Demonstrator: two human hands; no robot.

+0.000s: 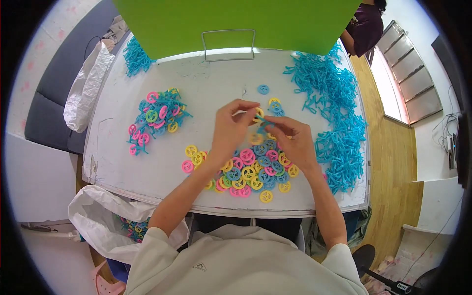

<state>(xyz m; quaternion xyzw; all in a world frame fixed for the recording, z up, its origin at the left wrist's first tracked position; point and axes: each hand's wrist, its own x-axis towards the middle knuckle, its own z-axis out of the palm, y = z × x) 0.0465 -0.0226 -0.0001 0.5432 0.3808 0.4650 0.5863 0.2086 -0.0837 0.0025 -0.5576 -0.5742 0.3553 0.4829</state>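
My left hand (231,125) pinches a small yellow plastic wheel (258,113) between thumb and fingers above the table. Against that wheel, my right hand (295,140) grips a thin teal plastic piece (265,121), its fingers closed; the exact contact is partly covered by fingertips. Below both hands spreads a heap of spoked wheels (247,173) in pink, yellow, blue and a little green. Just beyond the fingers lie a yellow wheel (274,101) and a few blue ones, with a single blue wheel (263,89) farther off.
Loose teal pieces (339,118) cover the table's right side. On the left sits a pile of wheels with teal pieces (160,112). A green panel (236,19) stands across the back. Beside me, a white sack (93,206) holds similar parts. Another person (366,29) is at the far right.
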